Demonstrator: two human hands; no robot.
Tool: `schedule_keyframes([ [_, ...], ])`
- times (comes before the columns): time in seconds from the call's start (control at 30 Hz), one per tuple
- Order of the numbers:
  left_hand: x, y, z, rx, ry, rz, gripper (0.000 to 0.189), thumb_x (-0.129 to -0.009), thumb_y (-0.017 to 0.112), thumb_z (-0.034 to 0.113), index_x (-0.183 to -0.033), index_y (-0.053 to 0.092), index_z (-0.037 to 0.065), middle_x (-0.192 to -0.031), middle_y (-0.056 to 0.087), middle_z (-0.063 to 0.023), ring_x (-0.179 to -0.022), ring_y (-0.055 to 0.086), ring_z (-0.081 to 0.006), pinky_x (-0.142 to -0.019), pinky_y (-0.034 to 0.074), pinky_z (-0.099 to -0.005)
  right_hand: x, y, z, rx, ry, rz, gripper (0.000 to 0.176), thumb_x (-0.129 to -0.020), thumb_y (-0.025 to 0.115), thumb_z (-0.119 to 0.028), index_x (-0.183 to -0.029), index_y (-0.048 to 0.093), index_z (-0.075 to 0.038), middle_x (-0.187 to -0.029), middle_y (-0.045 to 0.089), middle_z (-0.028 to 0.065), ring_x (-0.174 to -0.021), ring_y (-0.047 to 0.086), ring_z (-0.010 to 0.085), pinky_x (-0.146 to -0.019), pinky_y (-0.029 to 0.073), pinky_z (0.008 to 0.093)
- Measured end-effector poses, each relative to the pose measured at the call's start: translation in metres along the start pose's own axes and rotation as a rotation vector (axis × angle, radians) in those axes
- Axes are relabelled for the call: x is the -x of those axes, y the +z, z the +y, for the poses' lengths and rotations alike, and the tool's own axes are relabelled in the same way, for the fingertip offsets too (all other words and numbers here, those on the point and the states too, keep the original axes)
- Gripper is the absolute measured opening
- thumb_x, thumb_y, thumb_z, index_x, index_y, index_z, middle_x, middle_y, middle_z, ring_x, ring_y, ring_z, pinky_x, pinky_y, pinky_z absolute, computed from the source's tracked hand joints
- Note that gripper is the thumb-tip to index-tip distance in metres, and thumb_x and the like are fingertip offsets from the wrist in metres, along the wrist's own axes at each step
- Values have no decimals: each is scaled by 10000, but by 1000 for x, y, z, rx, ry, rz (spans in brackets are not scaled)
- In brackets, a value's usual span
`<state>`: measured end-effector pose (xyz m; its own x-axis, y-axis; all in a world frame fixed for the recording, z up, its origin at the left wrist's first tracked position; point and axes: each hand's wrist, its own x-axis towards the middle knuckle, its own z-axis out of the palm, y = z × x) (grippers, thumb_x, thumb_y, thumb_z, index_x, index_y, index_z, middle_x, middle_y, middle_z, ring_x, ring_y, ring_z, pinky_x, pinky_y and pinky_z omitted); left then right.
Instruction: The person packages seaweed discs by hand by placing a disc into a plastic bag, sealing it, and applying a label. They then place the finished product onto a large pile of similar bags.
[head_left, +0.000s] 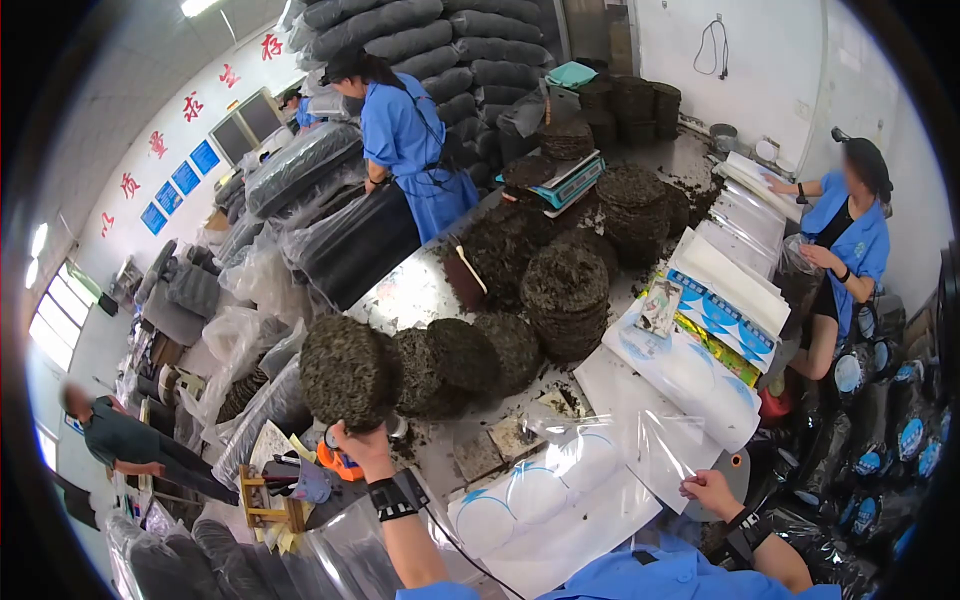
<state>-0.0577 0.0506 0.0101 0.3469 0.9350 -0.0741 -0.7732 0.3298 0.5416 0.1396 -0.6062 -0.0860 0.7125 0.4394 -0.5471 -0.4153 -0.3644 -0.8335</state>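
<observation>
My left hand grips the lower edge of a round, dark cake of what looks like dried seaweed, held up on edge at the table's left side. Leaning rows of similar dark discs lie just right of it. My right hand pinches the edge of a clear plastic bag, which spreads out toward the left. Beneath the bag lie white printed sheets with blue circles. Tall stacks of discs stand farther back on the metal table.
A digital scale bears discs at the back. A brush lies near loose dark crumbs. Printed packs sit at right, beside a seated co-worker. Another co-worker stands behind the table. Filled black bags crowd the right floor.
</observation>
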Motion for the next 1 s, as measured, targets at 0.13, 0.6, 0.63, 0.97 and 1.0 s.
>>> schedule_keyframes([
  [0.13,-17,-14,-45,86,-171,23,574,-755,628,318,-1286,551,114,-1298,574,-74,-1224,511,-298,-1028,392,-526,4,10,-13,67,-40,-31,153,-914,608,-67,-983,639,66,-901,708,137,-815,700,191,-725,559,292],
  [0.6,3,34,-12,-173,-493,134,952,-730,690,620,-1495,313,197,-1488,392,-98,-1362,337,-339,-1102,185,-620,16,6,-4,-21,-3,71,161,-924,585,-42,-1032,628,68,-937,702,146,-854,705,217,-752,575,312],
  [0.63,-13,27,-10,-293,-584,156,950,-730,700,609,-1492,316,192,-1486,396,-95,-1355,346,-347,-1102,178,-623,15,8,-4,-46,-10,61,176,-922,586,-39,-1051,629,72,-938,702,148,-853,704,217,-751,575,310],
  [0.97,-43,-45,-3,-224,-488,46,513,-786,717,282,-1237,575,85,-1281,587,-93,-1169,537,-313,-1025,414,-467,31,-29,-44,-414,-17,129,202,-901,632,-32,-1061,639,91,-891,696,111,-794,670,171,-710,550,273],
  [1.0,-25,-46,2,-136,-486,81,539,-787,717,287,-1257,559,78,-1283,588,-91,-1184,531,-309,-1031,411,-477,38,-36,-48,-419,-17,129,202,-901,632,-32,-1061,639,91,-891,696,111,-794,670,171,-710,550,273],
])
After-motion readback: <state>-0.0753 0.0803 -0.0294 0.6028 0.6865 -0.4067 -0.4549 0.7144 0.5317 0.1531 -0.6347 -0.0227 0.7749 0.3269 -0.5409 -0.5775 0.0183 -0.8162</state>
